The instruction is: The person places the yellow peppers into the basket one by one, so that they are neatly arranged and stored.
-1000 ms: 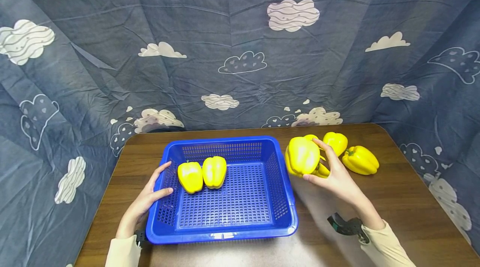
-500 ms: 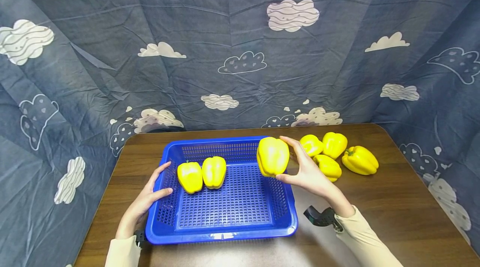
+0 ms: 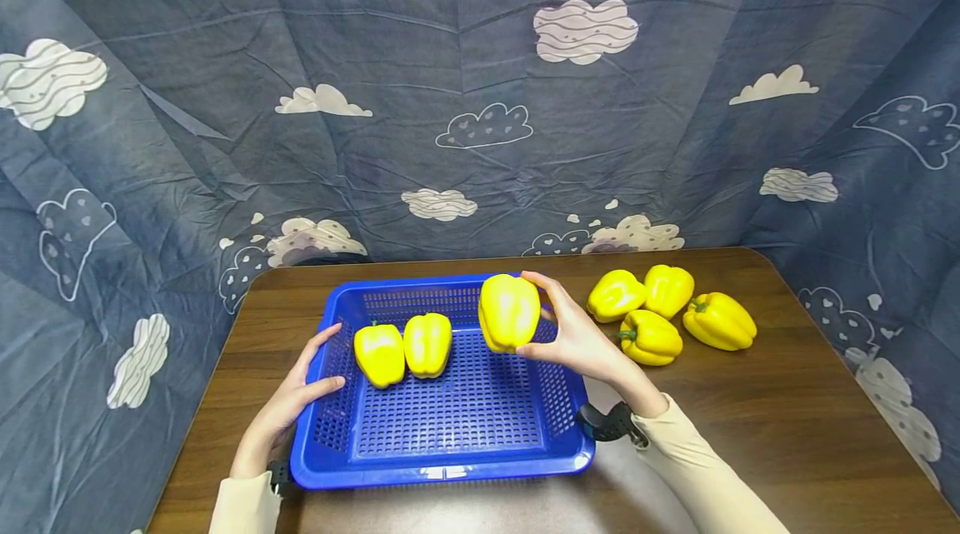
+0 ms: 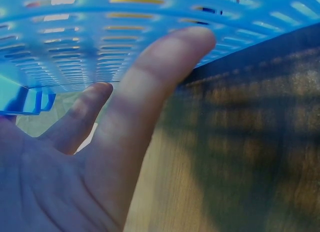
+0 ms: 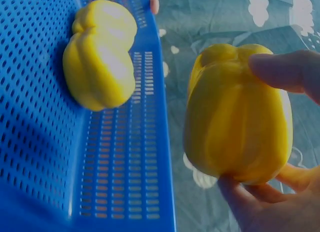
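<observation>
A yellow bell pepper (image 3: 508,313) is in my right hand (image 3: 573,338), pinched between thumb and fingers above the right part of the blue plastic basket (image 3: 442,474). In the right wrist view the same bell pepper (image 5: 237,119) shows its lobed end, my thumb across one end and fingers beneath. My left hand (image 3: 288,401) rests at the basket's left rim, thumb and forefinger stretched out straight and apart. The left wrist view has this hand (image 4: 100,142) beside the slotted basket wall (image 4: 65,41). Two bell peppers, a left one (image 3: 379,355) and a right one (image 3: 428,345), lie side by side inside the basket.
On the wooden table (image 3: 787,434), right of the basket, lie several more yellow bell peppers, among them a front one (image 3: 651,338) and the rightmost one (image 3: 720,321). A dark blue cloth (image 3: 480,59) with white clouds hangs behind the table.
My right hand has carried the bell pepper leftward from beside the other peppers to over the basket. The left hand and the basket have stayed put.
</observation>
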Action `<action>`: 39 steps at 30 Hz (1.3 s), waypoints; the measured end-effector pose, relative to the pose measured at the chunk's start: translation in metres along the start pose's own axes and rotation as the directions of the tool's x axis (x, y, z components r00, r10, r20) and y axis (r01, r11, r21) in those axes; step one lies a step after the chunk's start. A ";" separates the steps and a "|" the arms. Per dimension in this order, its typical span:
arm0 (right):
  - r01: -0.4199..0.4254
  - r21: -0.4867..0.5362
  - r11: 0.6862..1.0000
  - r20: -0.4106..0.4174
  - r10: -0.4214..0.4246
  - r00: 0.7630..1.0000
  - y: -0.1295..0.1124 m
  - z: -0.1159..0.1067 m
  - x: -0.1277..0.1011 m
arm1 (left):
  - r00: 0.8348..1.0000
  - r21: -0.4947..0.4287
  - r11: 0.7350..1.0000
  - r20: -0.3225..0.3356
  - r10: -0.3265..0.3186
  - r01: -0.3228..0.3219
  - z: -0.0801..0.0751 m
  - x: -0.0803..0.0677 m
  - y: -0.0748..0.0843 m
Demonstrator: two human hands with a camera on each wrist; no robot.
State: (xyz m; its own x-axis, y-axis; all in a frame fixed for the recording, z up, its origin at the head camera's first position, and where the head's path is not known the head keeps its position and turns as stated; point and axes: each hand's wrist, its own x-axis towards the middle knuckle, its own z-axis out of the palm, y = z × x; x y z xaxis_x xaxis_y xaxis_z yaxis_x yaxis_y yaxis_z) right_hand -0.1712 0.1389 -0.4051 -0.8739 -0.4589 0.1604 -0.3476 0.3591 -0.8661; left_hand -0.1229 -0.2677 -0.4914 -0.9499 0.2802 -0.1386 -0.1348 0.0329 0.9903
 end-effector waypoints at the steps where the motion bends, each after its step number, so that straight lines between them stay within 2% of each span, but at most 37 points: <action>1: 0.003 0.000 1.000 0.005 -0.003 1.000 0.000 0.002 0.002 | 1.000 0.000 1.000 -0.002 -0.001 0.001 0.000 0.000 0.000; 14: 0.037 -0.111 0.993 0.043 -0.033 0.999 0.005 0.029 0.022 | 1.000 -0.009 1.000 -0.002 -0.008 0.008 -0.001 -0.001 0.000; 23: 0.027 -0.147 0.989 0.046 -0.020 0.999 0.012 0.040 0.031 | 1.000 -0.005 1.000 -0.003 -0.005 0.005 0.000 -0.001 0.000; 28: 0.031 -0.203 0.979 0.048 -0.021 0.999 0.018 0.045 0.035 | 1.000 -0.003 1.000 -0.005 -0.011 0.011 0.000 0.000 0.001; 39: -0.021 -0.249 0.968 0.059 0.037 0.998 0.031 0.058 0.041 | 1.000 -0.003 1.000 -0.009 -0.021 0.020 0.000 0.000 0.000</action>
State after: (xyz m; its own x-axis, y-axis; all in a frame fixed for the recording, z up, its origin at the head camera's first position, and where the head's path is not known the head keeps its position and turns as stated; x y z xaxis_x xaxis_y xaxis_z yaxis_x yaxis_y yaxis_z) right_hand -0.1979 0.0844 -0.4531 -0.8646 -0.4925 0.0996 -0.4026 0.5602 -0.7240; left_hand -0.1224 -0.2678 -0.4915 -0.9495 0.2705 -0.1590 -0.1553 0.0352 0.9872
